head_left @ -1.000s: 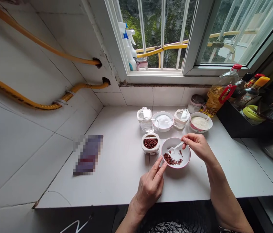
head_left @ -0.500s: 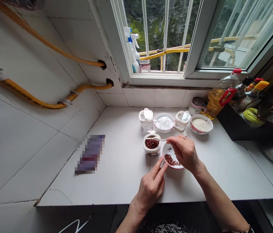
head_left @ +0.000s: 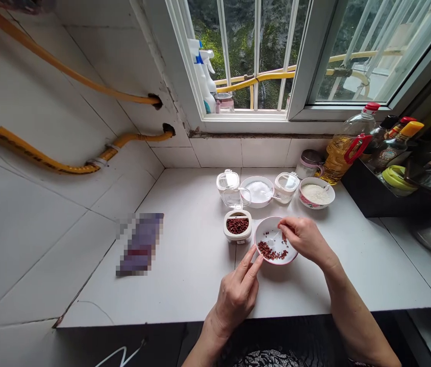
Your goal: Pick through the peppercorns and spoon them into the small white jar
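At the bench (head_left: 184,265), my right hand (head_left: 305,242) pinches a spoon (head_left: 272,236) inside the bowl (head_left: 278,263) of red grains (head_left: 267,251), beside the jar (head_left: 237,237). My left hand (head_left: 236,295), open, braces the rim; level, gentle scooping should limit spills.

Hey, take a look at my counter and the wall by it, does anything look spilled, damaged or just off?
One thing: the holes where the yellow hoses meet the tiled wall have ragged, dark edges, as if broken. The bowl under your hands sits upright, and I see no obvious spill.
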A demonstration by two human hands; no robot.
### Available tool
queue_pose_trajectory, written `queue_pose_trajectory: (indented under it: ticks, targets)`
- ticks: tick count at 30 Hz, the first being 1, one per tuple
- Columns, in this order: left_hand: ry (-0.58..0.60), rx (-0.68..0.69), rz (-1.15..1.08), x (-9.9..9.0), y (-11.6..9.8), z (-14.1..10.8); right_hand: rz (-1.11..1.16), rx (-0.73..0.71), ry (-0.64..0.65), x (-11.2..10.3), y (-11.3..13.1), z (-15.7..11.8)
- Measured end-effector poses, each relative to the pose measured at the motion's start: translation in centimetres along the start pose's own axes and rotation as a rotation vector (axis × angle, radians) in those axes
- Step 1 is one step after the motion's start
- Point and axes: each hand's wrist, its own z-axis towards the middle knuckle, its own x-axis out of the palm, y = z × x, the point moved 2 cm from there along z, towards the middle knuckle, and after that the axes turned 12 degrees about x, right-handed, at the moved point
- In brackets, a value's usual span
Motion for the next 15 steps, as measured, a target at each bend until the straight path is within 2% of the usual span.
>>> queue_pose_trajectory:
  ticks: [5,11,15]
  targets:
    - [-0.009,0.004,-0.008,0.0,0.0,0.0,0.148,0.036,0.089,0.6,0.7,-0.2]
    - [-0.006,0.002,-0.007,0.0,0.0,0.0,0.36,0.144,0.027,-0.6,-0.3,0.1]
    - [-0.015,0.004,-0.005,0.0,0.0,0.1,0.396,0.181,0.013,-0.8,-0.8,0.3]
